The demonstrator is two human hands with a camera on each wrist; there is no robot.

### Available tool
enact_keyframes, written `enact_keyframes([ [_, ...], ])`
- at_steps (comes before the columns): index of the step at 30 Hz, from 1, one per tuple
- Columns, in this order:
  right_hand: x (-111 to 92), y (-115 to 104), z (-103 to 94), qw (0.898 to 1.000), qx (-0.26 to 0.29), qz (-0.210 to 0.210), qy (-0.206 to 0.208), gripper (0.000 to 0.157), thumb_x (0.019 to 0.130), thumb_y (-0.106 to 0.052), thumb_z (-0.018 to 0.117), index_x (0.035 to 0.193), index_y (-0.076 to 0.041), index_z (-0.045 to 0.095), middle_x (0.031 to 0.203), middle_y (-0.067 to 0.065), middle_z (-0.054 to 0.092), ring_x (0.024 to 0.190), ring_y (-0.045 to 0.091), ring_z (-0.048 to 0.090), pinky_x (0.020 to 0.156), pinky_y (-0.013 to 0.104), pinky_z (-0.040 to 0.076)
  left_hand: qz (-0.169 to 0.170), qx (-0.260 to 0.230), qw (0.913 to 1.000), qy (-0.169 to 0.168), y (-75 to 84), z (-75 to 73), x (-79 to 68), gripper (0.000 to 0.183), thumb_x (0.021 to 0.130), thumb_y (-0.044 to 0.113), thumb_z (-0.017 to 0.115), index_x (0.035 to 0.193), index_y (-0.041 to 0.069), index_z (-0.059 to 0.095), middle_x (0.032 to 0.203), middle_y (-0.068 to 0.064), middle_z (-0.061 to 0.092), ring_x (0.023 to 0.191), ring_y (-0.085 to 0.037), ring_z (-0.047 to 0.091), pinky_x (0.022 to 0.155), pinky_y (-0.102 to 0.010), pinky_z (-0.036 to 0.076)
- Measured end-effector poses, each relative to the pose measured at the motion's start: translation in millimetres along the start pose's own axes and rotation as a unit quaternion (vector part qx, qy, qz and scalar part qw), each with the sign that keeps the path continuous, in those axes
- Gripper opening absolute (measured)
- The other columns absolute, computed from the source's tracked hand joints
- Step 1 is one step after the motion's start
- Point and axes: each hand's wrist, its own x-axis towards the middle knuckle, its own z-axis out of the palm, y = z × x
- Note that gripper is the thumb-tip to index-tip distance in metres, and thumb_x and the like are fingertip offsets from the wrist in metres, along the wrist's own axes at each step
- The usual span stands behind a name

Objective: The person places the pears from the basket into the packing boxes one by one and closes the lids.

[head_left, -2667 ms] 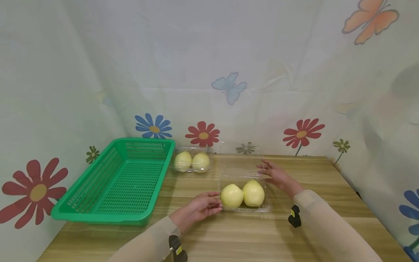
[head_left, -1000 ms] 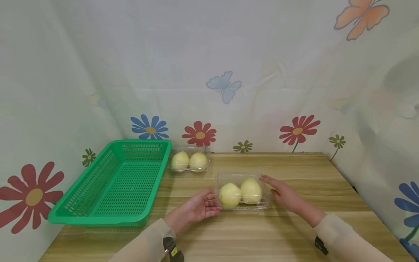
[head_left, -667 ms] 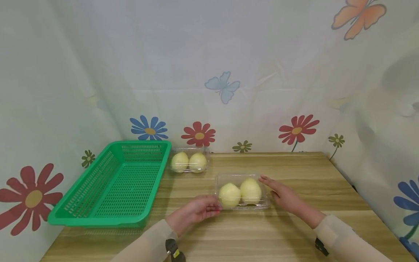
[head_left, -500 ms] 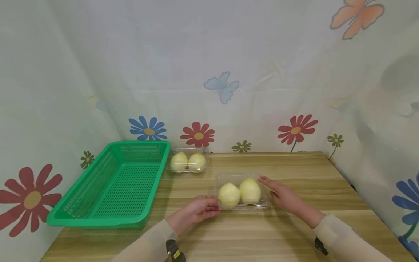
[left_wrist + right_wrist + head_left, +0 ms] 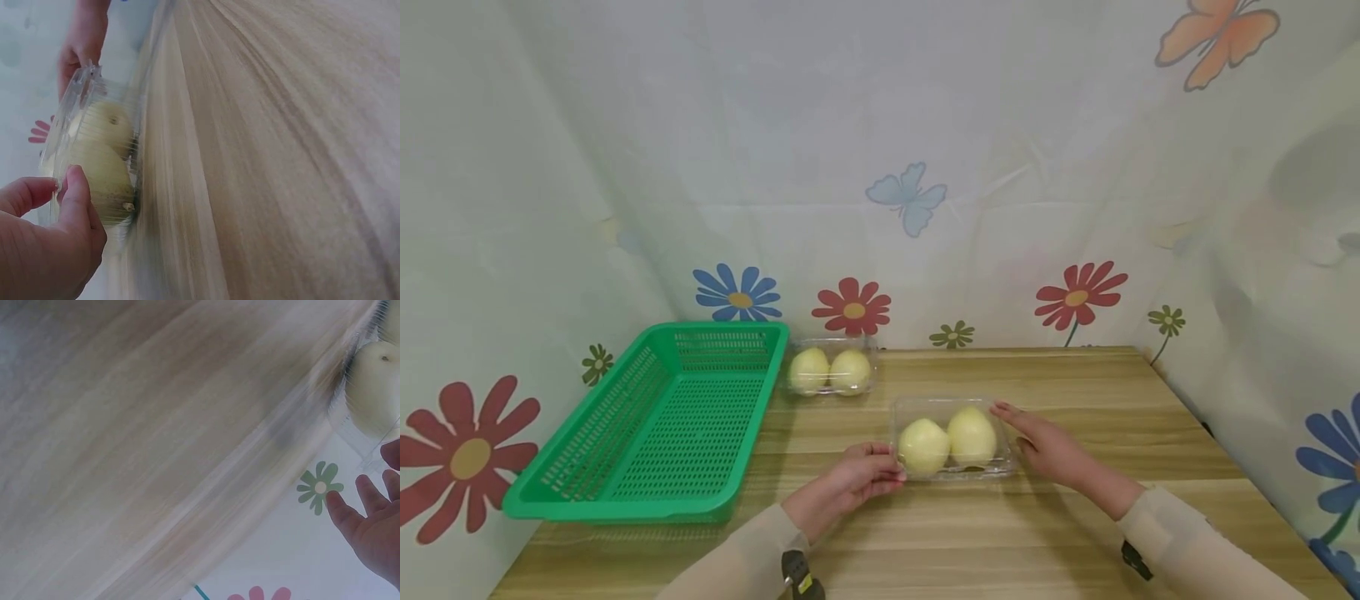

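Two round, pale yellow pears (image 5: 923,447) lie side by side in a clear plastic clamshell box (image 5: 979,473) on the wooden table, its lid down over them. My left hand (image 5: 848,483) is at the box's front left corner; in the left wrist view its thumb and index finger (image 5: 76,190) pinch the rim. My right hand (image 5: 1049,448) lies along the right side, fingers fairly straight, fingertips at the lid's far right corner. The right wrist view shows those fingers (image 5: 370,495) spread and loosely bent beside the box.
A green perforated plastic basket (image 5: 737,500) stands on the left of the table (image 5: 940,542). Beside its far right corner sits another clear box (image 5: 871,343) with two pears (image 5: 850,372). A floral curtain (image 5: 970,275) hangs along the table's back and sides.
The lid, upright behind the pears at first, has come down over them. My right hand has moved slightly nearer. The left fingers, looser a second ago, now pinch the rim.
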Motion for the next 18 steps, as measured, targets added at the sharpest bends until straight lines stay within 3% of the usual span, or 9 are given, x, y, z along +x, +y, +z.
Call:
enact_keyframes([
  [7,1,-4,-2.3,1.0,0.005,0.005,0.009,0.054,0.09,0.018,0.055,0.143,0.007,0.053,0.147,0.028,0.056,0.129,0.047,0.059,0.098,0.056,0.054,0.002,0.0,1.0,-0.004,-1.6,-1.0,1.9,0.038,0.092,-0.009,0.058,0.128,-0.014,0.046,0.085,-0.004,0.064,0.072,-0.007,0.067,0.073,-0.019,0.061],
  [12,2,-13,-7.6,0.996,0.056,0.065,0.019,0.043,0.096,0.01,0.054,0.138,0.008,0.057,0.142,0.029,0.059,0.128,0.049,0.059,0.1,0.06,0.053,-0.006,-0.013,0.9997,-0.021,-4.8,-6.0,4.8,0.038,0.095,-0.007,0.057,0.131,-0.014,0.046,0.082,-0.002,0.066,0.074,-0.006,0.068,0.075,-0.019,0.061],
  [15,1,-18,-12.9,0.986,0.111,0.126,0.016,0.037,0.1,0.003,0.054,0.136,0.01,0.057,0.137,0.032,0.061,0.121,0.048,0.062,0.095,0.057,0.057,-0.011,-0.015,0.9995,-0.024,-5.3,-7.5,4.2,0.038,0.097,-0.005,0.057,0.133,-0.014,0.046,0.082,-0.001,0.067,0.076,-0.007,0.068,0.081,-0.022,0.062],
  [18,-2,-22,-17.9,0.965,0.175,0.193,0.008,0.034,0.102,-0.004,0.055,0.131,0.013,0.057,0.127,0.032,0.065,0.111,0.044,0.066,0.088,0.05,0.06,-0.014,-0.018,0.9996,-0.019,-5.1,-7.5,2.5,0.042,0.097,-0.004,0.058,0.135,-0.013,0.044,0.083,-0.001,0.066,0.078,-0.009,0.067,0.086,-0.026,0.062],
])
